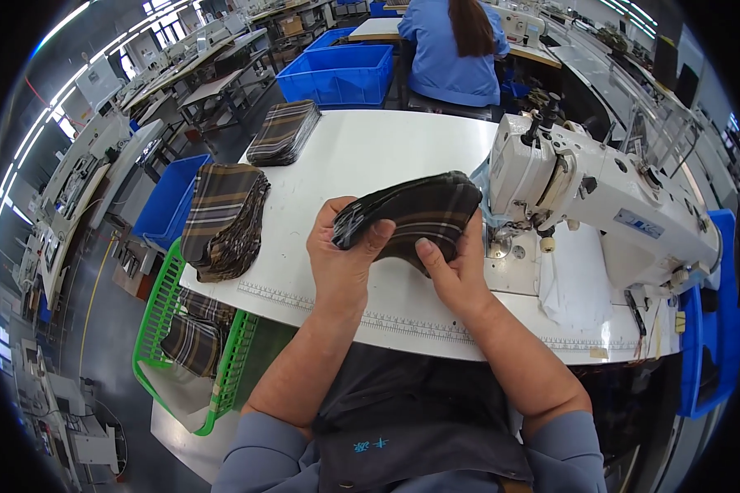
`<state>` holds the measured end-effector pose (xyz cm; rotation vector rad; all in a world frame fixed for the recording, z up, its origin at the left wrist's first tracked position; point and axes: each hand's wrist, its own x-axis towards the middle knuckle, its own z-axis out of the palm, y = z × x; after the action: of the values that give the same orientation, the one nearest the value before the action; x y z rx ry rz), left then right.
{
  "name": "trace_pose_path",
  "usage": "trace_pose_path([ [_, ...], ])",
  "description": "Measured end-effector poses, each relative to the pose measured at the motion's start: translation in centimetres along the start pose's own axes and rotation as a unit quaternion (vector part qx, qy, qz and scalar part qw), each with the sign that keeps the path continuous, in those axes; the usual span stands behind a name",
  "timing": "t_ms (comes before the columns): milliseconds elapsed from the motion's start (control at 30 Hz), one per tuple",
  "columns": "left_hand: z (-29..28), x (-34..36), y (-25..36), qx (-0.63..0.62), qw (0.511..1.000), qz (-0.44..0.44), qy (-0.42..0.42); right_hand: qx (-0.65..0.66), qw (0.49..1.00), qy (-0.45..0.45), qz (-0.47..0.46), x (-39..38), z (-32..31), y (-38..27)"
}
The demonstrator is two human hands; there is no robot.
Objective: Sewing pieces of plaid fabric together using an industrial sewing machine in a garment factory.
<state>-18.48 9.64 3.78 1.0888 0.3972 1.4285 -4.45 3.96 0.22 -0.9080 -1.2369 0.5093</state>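
Observation:
Between my two hands I hold a stack of dark plaid fabric pieces [423, 209], bent into a curve above the white table. My left hand [345, 246] grips the stack's left end, thumb on top, where the layered edges fan out. My right hand [456, 263] has hold of the right end, its thumb pressed on the near side. Just right of the stack stands a white sewing machine [584, 189]. To the left, a thick pile of brown plaid pieces [222, 218] sits at the table's edge, and a second plaid pile [284, 135] lies farther back.
The white table [370, 135] has a ruler strip along its near edge. A green basket [242, 353] with plaid pieces stands below at left. Blue bins [337, 78] are behind the table and to both sides. A person in blue [448, 53] sits ahead. White cloth [575, 283] lies by the machine.

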Motion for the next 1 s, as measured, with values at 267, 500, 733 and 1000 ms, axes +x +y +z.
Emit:
trace_pose_path([
  [267, -3.1, -0.9, -1.5, 0.077, 0.996, -0.04, 0.01, -0.114, 0.993, 0.014, -0.012, 0.0, -0.7, 1.3],
  [500, -2.7, -1.3, 0.0, 0.053, 0.998, 0.018, -0.017, -0.088, 0.989, -0.002, -0.121, 0.1, -0.7, 0.1],
  [733, -5.0, -1.7, -1.9, 0.129, 0.991, -0.048, 0.004, -0.097, 0.983, -0.13, 0.087, -0.8, -0.3, 0.7],
  [1000, -5.2, 0.7, -1.0, -0.139, 0.979, -0.108, 0.106, -0.064, 0.967, -0.2, 0.144, -0.8, -0.6, 0.1],
])
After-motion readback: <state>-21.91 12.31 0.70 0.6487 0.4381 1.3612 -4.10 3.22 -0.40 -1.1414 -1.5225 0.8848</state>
